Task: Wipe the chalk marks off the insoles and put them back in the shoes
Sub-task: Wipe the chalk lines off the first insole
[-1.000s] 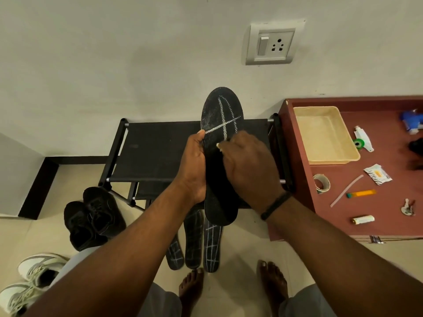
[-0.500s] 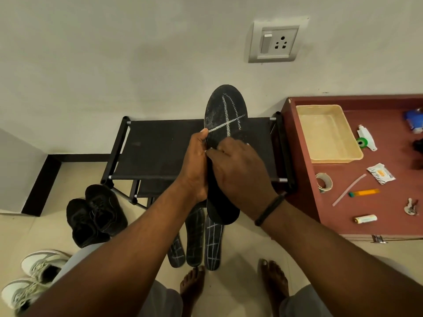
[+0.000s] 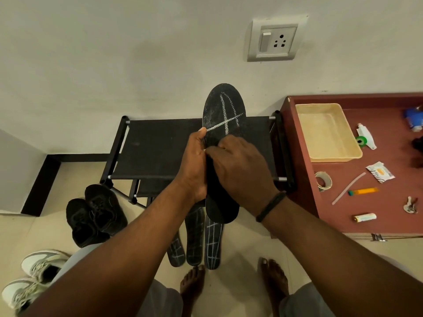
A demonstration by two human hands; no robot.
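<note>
I hold a black insole (image 3: pixel 223 110) upright in front of me; a white chalk cross and faint lines show on its upper half. My left hand (image 3: pixel 194 161) grips its left edge, thumb up by the cross line. My right hand (image 3: pixel 242 170) lies across its middle with the fingers pressed on its face, fingertips at the left edge. Three more chalk-marked insoles (image 3: pixel 194 236) lie side by side on the floor below. A pair of black shoes (image 3: pixel 96 213) sits on the floor to the left, and white sneakers (image 3: pixel 34 277) at the bottom left.
A black shoe rack (image 3: pixel 155 147) stands against the wall behind the insole. A red table (image 3: pixel 343 216) on the right carries a beige tray (image 3: pixel 352 154), a tape roll (image 3: pixel 323 180) and small items. My bare feet (image 3: pixel 272 277) are on the tiled floor.
My right hand has slid down and left across the insole, from the cross toward the middle. The chalk cross remains visible; the left hand keeps its grip.
</note>
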